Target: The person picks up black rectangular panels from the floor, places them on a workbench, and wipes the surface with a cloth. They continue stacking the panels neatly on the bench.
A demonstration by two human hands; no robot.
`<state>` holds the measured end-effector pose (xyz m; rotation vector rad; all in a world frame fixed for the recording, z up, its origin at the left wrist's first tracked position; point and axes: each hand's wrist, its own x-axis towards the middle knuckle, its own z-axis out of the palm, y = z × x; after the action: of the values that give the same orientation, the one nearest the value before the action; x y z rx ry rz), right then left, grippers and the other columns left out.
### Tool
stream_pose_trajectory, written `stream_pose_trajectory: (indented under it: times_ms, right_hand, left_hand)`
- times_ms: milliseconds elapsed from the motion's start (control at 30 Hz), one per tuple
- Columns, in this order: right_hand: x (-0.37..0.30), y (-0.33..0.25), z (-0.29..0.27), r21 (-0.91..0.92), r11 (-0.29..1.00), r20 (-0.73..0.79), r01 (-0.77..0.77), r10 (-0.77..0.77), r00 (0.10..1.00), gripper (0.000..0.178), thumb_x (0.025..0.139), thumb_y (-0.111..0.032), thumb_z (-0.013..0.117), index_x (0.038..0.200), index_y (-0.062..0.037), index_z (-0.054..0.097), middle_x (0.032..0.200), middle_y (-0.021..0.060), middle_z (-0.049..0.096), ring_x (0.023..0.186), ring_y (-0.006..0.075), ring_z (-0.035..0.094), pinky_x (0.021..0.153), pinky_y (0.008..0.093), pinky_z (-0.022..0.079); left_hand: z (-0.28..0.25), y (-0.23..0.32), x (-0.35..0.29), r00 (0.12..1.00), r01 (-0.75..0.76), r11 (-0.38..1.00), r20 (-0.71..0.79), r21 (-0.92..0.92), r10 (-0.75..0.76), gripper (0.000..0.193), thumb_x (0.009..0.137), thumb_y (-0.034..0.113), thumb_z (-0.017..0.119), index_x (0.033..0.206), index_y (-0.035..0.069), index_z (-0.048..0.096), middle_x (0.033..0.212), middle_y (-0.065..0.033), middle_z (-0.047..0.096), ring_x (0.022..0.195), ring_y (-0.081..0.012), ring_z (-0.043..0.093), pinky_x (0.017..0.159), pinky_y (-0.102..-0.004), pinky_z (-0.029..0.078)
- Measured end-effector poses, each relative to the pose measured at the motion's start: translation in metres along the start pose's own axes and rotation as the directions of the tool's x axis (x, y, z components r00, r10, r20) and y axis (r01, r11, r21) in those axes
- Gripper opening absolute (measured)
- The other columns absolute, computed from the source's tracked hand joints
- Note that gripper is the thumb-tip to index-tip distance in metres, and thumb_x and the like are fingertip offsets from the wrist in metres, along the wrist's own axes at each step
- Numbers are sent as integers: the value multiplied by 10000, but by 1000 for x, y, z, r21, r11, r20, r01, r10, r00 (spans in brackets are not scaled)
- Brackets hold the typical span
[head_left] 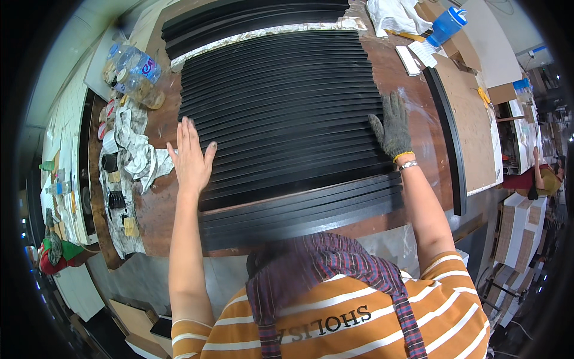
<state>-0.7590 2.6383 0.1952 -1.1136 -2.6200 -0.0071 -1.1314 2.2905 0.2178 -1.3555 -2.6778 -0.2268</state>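
Observation:
Long black strips [281, 113] lie side by side in a wide stack across the brown table. My bare left hand [192, 158] rests at their left ends, fingers stretched out and thumb apart. At the right ends is my right hand [391, 128], in a dark grey knitted glove with a yellow cuff edge; its fingers point away from me and the thumb lies over the strips. Neither hand grips anything. Nearer to me, several wider black strips [299, 206] lie along the front edge of the table. Another group of black strips [257, 23] sits at the far side, beyond a whitish stained band.
Plastic bottles [142, 69] and a crumpled stained cloth [142, 146] lie at the left. On the right are a single black strip [445, 137], a blue bottle [447, 27], a white cloth [397, 15] and a brown board [469, 119]. Other people [547, 179] appear at both rims.

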Motion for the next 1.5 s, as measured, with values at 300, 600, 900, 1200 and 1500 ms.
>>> stream_pose_trajectory:
  times_ms: [300,600,900,1200,1500]
  right_hand:
    - [66,-25,21,18,999,77,26,-28,997,734,988,-521,540,1538,-62,382,1608,213,328,1488,400,290,1218,497,233]
    - [68,-29,24,-26,1000,163,-16,20,986,740,978,-536,543,1544,-87,383,1621,186,321,1502,367,280,1223,498,231]
    - [7,65,23,846,165,417,-508,390,821,647,1042,-438,494,1534,-30,390,1572,139,425,1467,272,379,1204,359,296]
    - [-18,47,27,799,484,332,-358,141,933,493,1127,-208,211,1570,-26,327,1596,86,398,1457,158,370,1232,281,216]
    - [5,68,54,777,387,489,-496,123,863,540,1093,-143,247,1610,-16,159,1685,89,196,1538,167,217,1259,276,148]
  left_hand:
    - [20,9,64,1000,-3,1000,-15,-2,3,785,1024,523,458,1606,57,212,1686,-102,199,1564,-270,153,1214,-625,107]
    - [49,6,65,985,63,996,155,67,-73,781,1015,534,453,1609,81,225,1691,-78,190,1569,-262,128,1223,-600,140]
    - [15,-63,-30,898,406,303,316,-862,-305,606,1096,338,374,1547,-62,307,1610,-192,346,1499,-269,322,1222,-374,246]
    - [13,-65,-101,834,479,-6,458,-878,-308,724,1103,504,250,1587,-32,205,1646,-174,279,1543,-272,227,1257,-399,155]
    - [29,-58,-35,859,449,37,421,-893,-291,742,1095,523,274,1592,-23,203,1679,-142,206,1555,-236,166,1252,-354,118]
